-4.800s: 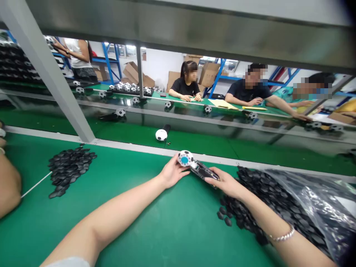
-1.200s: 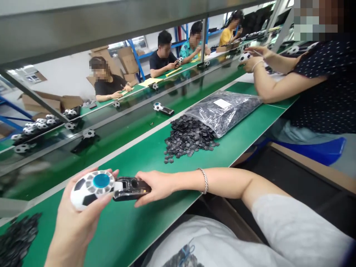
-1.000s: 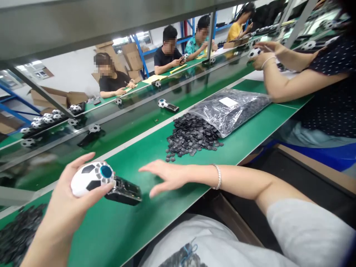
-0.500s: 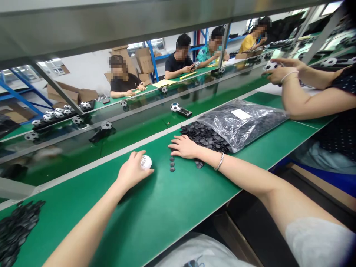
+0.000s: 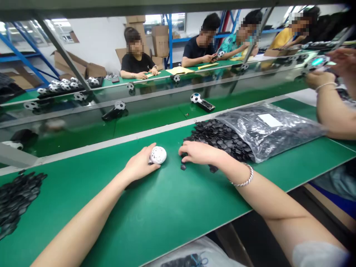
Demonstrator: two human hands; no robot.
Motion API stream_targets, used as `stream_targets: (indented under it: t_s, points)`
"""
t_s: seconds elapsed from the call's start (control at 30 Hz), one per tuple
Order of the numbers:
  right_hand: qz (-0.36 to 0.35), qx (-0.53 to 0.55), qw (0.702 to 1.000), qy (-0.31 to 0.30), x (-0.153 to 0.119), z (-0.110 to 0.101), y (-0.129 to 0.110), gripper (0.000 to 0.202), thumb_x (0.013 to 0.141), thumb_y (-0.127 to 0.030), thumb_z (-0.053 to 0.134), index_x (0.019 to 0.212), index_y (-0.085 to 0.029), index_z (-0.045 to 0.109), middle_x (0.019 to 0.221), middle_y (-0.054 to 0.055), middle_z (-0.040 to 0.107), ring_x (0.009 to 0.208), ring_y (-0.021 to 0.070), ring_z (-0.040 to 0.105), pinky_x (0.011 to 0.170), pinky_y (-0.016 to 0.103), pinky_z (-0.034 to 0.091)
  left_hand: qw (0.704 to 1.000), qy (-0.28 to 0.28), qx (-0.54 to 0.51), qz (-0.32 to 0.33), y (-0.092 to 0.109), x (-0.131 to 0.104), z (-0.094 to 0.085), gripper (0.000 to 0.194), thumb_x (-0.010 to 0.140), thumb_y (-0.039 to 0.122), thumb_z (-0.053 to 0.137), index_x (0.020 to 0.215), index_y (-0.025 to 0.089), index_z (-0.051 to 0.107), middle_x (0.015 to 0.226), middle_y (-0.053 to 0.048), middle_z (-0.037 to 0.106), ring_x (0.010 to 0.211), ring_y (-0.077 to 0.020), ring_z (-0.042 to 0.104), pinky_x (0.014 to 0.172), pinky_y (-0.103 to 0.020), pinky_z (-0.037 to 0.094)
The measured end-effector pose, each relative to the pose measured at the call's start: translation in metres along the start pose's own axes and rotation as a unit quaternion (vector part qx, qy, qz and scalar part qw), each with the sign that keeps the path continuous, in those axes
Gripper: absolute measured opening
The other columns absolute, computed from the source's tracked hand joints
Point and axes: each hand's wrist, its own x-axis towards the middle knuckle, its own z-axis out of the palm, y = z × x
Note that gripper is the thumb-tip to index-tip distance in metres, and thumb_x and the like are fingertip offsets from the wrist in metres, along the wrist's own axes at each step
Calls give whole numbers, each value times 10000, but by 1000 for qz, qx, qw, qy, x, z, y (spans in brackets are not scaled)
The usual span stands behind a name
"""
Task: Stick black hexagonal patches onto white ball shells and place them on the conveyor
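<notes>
My left hand (image 5: 139, 165) rests on the green table (image 5: 167, 215) and is closed over a white football-shaped fan head (image 5: 158, 154); the handle is hidden under my palm. My right hand (image 5: 199, 152) lies palm down at the near edge of a pile of small black pieces (image 5: 222, 135). Its fingers curl onto the pieces, and I cannot see whether they grip one. A couple of loose black pieces (image 5: 183, 167) lie just under its fingertips. The pile spills from a clear plastic bag (image 5: 272, 128).
Beyond the table's metal edge runs a conveyor carrying football fans (image 5: 199, 100) with dark handles. A second pile of black pieces (image 5: 13, 200) lies at far left. A co-worker's arm (image 5: 332, 111) reaches in at right. Several people sit across the line.
My left hand brought the fan down from the air onto the table. My right hand let go of the handle, reached to the black pile, and its fingers have now curled.
</notes>
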Motion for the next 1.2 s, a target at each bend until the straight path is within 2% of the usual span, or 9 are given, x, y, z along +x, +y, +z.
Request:
stream_targets:
  t_s: [0.23,0.47,0.6,0.7,0.8,0.9,1.03,1.1,1.2]
  points:
    - [-20,-81,996,37,9,22,9,127,845,-149,530,869,-157,654,870,59,620,861,185,586,683,245,396,999,-36,2,4,2,0,-3,815,731,463,568,1404,199,192,1433,-87,324,1283,-287,349,1014,-414,341]
    - [-14,-184,981,57,7,30,-5,158,838,-77,471,822,-114,624,820,84,614,768,213,576,639,304,342,999,3,53,5,7,-5,3,773,761,409,544,1408,216,167,1343,-86,439,1204,-288,441,921,-383,424]
    - [-17,-214,975,56,8,34,-12,167,827,-63,464,840,-91,629,824,121,621,779,237,573,639,321,322,999,-14,45,18,11,-6,2,763,759,397,547,1402,216,179,1345,-76,434,1207,-277,438,935,-375,417]
    - [-19,-222,972,70,12,36,-10,150,817,-74,480,817,-89,629,802,133,621,777,242,574,635,323,321,998,-33,25,47,17,-7,1,731,765,394,540,1393,241,200,1346,-59,428,1204,-266,441,939,-368,418]
    - [-11,-211,973,95,17,38,-1,132,822,-106,496,800,-105,627,781,120,622,764,242,584,630,324,342,999,-5,11,49,20,-8,1,708,754,388,551,1377,258,240,1356,-51,393,1158,-260,479,891,-352,454]
    - [-6,-165,975,149,19,39,6,173,848,-108,469,912,-113,630,824,112,638,783,235,591,655,324,387,999,19,-6,49,19,-8,2,693,738,384,572,1356,264,282,1361,-42,370,1123,-251,503,846,-344,482]
    - [-44,59,959,275,13,38,2,216,876,-164,472,1051,-155,597,960,78,658,856,190,601,735,294,461,998,28,-10,53,18,-8,3,664,739,372,575,1339,278,306,1329,-31,410,1085,-246,527,799,-345,499]
    - [-70,165,938,298,9,36,-3,161,864,-197,512,978,-183,625,905,41,665,804,162,608,727,274,481,998,34,-10,49,18,-7,3,661,737,371,579,1334,270,314,1320,-34,422,1078,-247,531,801,-347,497]
    - [-107,233,920,295,8,34,-9,161,865,-189,510,937,-211,652,840,24,639,777,142,594,727,268,483,998,40,-12,43,18,-6,3,659,736,375,582,1330,257,322,1313,-43,433,1071,-252,535,805,-346,493]
